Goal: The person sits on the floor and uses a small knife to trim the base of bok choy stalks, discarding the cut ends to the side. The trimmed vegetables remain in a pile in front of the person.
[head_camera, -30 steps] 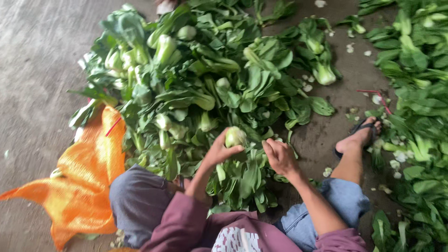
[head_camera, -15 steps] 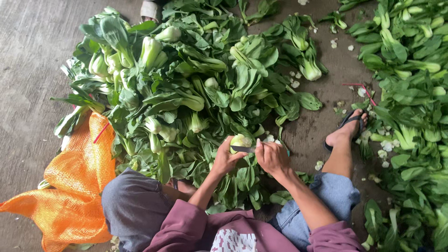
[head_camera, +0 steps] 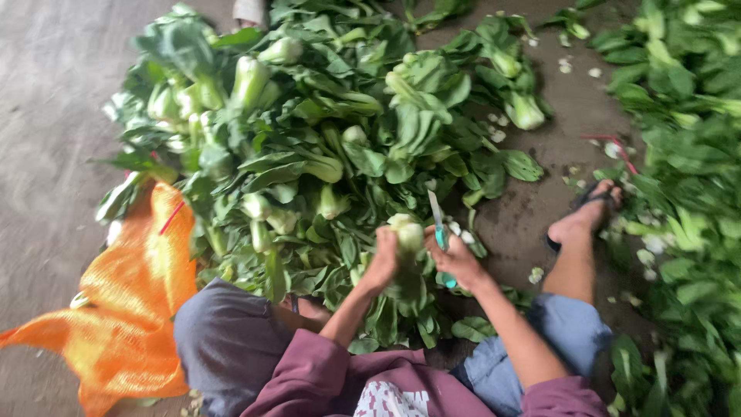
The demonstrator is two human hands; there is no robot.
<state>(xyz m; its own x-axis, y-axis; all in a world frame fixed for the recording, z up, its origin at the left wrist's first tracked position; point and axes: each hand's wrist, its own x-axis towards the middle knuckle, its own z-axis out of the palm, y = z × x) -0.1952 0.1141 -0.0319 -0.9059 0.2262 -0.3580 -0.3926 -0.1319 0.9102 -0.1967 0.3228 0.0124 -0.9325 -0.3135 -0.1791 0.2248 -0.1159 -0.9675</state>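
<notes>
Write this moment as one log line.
left hand: holds bok choy | right hand: holds knife | floor: greens heap, orange net sack

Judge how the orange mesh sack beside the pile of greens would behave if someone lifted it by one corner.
The orange mesh sack lies crumpled and flat on the floor, so it would probably hang limp. Its open netting looks thin, so it is likely light for its size. The weave should give a sure grip, not a slippery one.

Maroon long sleeves pushed up, grey and blue trouser legs, dark sandal point(head_camera: 590, 202)
</notes>
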